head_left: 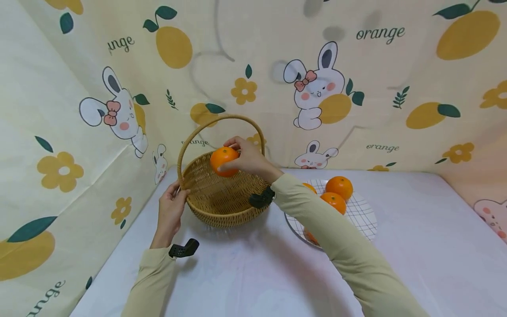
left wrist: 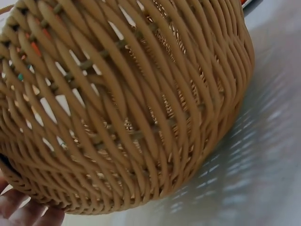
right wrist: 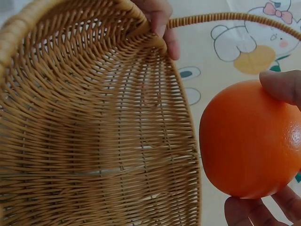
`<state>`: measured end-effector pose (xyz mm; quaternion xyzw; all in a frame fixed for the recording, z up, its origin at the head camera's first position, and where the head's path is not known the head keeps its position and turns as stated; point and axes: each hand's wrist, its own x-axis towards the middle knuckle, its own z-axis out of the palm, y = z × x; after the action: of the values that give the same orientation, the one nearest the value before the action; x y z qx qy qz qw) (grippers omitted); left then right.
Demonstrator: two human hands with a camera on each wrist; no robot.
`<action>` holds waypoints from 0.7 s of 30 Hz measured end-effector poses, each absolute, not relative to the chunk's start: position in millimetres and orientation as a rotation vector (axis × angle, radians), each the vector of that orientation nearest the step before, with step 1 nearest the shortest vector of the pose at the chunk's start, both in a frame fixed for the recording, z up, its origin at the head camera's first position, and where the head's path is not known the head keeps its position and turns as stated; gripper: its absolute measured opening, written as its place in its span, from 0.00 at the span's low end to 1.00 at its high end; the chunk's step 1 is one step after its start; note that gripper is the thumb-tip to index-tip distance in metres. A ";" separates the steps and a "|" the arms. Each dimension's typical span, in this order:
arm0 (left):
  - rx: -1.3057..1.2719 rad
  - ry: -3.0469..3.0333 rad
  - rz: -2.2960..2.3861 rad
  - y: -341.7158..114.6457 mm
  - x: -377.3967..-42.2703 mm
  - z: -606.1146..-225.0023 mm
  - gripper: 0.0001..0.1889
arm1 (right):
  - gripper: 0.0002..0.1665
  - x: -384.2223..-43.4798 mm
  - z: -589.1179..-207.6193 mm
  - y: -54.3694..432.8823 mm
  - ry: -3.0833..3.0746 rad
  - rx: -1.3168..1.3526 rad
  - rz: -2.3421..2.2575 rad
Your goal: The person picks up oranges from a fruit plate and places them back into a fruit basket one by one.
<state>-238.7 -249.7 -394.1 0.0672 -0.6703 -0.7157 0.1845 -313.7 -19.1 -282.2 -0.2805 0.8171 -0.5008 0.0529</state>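
An orange is in my right hand, gripped between thumb and fingers above the open mouth of a wicker basket. In the right wrist view the orange fills the right side, beside the basket's rim. My left hand holds the basket's left rim, near the foot of its arched handle. The left wrist view shows the basket's woven outside, with the left fingertips at its edge. No fruit shows in the visible part of the basket's inside.
Right of the basket stands a round plate with a grid pattern, holding several oranges, partly hidden by my right sleeve. A white cloth covers the table. A printed curtain rises behind and at the left.
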 end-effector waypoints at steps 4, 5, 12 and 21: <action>0.191 -1.908 -2.009 -252.2 -236.9 -395.5 0.23 | 0.36 -319.1 -284.6 -27.3 2.512 -0.823 -1.506; 0.192 -1.915 -2.007 -252.6 -236.2 -395.5 0.23 | 0.36 -320.4 -285.4 -29.3 2.516 -0.815 -1.506; 0.143 -1.943 -2.055 -255.7 -230.7 -393.7 0.23 | 0.34 -327.1 -296.1 -40.2 2.515 -0.825 -1.468; 0.052 -1.941 -2.155 -258.6 -224.8 -392.4 0.24 | 0.33 -336.1 -324.1 -51.1 2.484 -0.838 -1.301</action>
<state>-224.8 -258.6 -392.4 0.0179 -0.6642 -0.7377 0.1201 -336.1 -51.1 -324.1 -0.2846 0.8439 -0.4419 0.1073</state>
